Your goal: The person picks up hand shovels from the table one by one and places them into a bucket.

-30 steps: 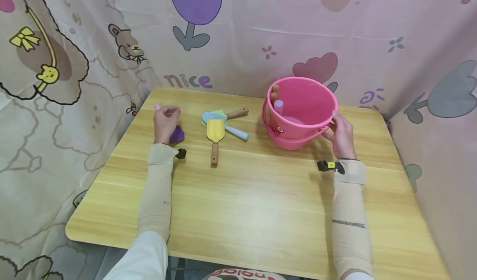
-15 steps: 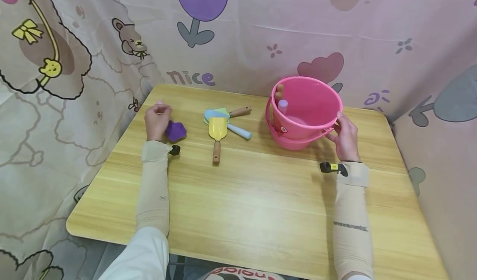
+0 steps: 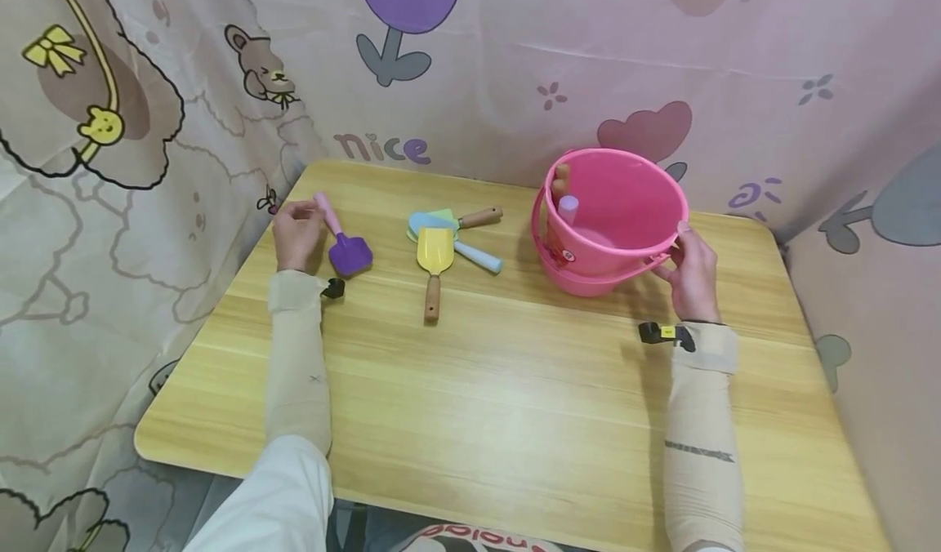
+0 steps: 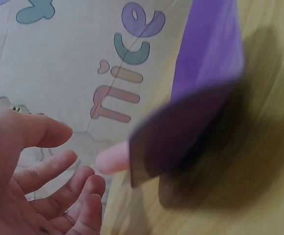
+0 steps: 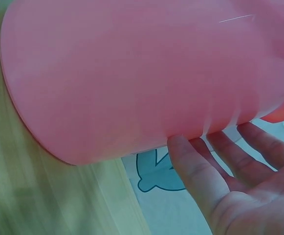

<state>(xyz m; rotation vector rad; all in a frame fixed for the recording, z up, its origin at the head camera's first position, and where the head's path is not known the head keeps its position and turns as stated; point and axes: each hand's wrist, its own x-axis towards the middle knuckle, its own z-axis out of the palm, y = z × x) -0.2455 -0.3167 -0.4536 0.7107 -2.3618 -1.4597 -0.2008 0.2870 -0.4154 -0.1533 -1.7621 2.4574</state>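
On the table's left lies a toy shovel with a purple blade [image 3: 350,255] and pink handle [image 3: 328,212]. My left hand [image 3: 297,233] is just left of that handle. In the left wrist view, the loosely bent fingers [image 4: 58,186] hold nothing and a gap separates them from the pink handle end [image 4: 113,158]. At the right, a pink bucket [image 3: 625,246] stands upright. My right hand [image 3: 694,274] touches its right side near the rim. The right wrist view has the fairly straight fingers [image 5: 195,169] resting against the bucket's outer wall.
Inside the bucket, a lilac handle [image 3: 568,207] and a brown handle [image 3: 561,180] stick up. Mid-table lie a yellow shovel [image 3: 435,251] with a wooden handle, a blue tool [image 3: 478,255] and a green tool with a wooden handle [image 3: 480,217]. Printed cloth [image 3: 500,70] hangs behind.
My left hand has come off the purple shovel and shifted left, uncovering its blade and handle. The right hand stays at the bucket. The head view has shifted slightly.
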